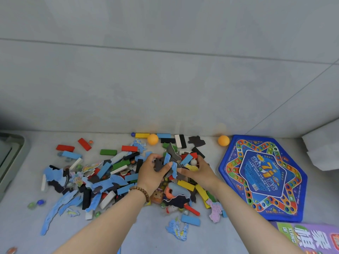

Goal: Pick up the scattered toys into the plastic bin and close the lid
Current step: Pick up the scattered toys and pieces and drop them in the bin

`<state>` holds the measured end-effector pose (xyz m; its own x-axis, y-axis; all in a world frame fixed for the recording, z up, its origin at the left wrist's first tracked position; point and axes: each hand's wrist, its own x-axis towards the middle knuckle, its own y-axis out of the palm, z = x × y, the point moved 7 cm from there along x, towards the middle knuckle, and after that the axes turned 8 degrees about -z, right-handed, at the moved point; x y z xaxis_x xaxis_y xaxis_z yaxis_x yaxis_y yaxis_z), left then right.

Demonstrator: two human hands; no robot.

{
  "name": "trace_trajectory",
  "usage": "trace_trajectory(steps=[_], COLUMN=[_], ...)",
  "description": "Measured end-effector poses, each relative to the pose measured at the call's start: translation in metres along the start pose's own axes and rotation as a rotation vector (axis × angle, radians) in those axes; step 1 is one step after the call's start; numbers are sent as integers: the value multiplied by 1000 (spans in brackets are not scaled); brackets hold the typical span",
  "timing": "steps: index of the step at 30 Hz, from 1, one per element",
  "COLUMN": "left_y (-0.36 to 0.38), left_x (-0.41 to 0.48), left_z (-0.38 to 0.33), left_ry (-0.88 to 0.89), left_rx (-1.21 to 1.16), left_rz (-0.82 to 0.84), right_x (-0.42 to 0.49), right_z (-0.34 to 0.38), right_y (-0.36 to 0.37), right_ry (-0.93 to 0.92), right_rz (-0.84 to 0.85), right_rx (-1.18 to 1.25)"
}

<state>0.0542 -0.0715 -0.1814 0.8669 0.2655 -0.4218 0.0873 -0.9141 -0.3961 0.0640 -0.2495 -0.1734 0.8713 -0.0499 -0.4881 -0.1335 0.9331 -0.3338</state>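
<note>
Toys (111, 180): heap of flat blue and dark puzzle pieces, coloured blocks (65, 148) and marbles (40, 202), spread over the grey floor (165, 98) across the lower centre and lower left of the frame.

Left hand (153, 174): frame centre, fingers curled over a clump of puzzle pieces (173, 154), thumb pressing its near side. Beaded bracelet (142, 191) on the wrist.

Right hand (199, 171): just right of the clump, fingers curled round its other side; the clump sits between both hands, above the heap.

Bin (11, 158): left edge, only a grey-green corner in view, well apart from the hands; lid state cannot be told.

Two orange balls (152, 139), upper centre. Blue board (262, 178), right.
</note>
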Motion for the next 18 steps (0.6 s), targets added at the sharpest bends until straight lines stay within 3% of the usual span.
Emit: trace_trajectory(steps=[6, 14, 18], left_y=[2, -3, 3], left_x=[0, 5, 2], left_z=[-4, -11, -36], left_ry=[56, -88, -148], left_rx=[27, -172, -218], left_rz=[9, -81, 55], right_x=[0, 2, 6], right_z=[-13, -5, 23], right_y=[7, -10, -19], right_ry=[41, 43, 37], right_rz=[44, -58, -66], right_rx=[39, 216, 345])
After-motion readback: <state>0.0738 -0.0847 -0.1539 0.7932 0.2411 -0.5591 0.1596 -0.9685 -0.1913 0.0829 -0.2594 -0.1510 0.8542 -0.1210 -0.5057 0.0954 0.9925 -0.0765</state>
